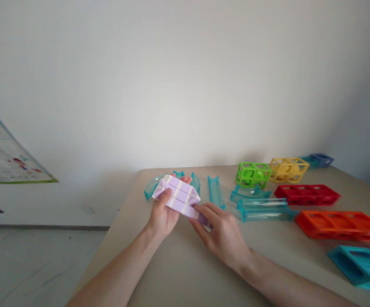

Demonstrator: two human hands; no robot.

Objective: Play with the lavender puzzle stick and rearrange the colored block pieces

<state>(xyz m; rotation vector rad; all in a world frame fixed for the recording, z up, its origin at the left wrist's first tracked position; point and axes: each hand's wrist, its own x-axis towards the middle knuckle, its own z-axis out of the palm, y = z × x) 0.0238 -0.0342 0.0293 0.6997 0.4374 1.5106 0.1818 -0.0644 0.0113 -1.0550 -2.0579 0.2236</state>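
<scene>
Both of my hands hold a lilac packet [181,191] with a pale checked pattern, raised over the table's left part. Folded corners show at its ends, and a narrower strip runs down toward the right. My left hand [164,215] grips it from below, thumb on top and fingertips showing behind its far edge. With thumb and fingers, my right hand [221,226] pinches the strip at the near right end. Behind the packet lies a clear teal curved track piece [151,187], partly hidden by it.
Right of my hands lie a straight teal track [216,192] and more clear teal tracks [264,210]. Beyond are a green frame block [253,175], a yellow one [289,169], and red [306,195], orange [341,225] and teal [364,266] blocks. A wall stands behind the table [168,277].
</scene>
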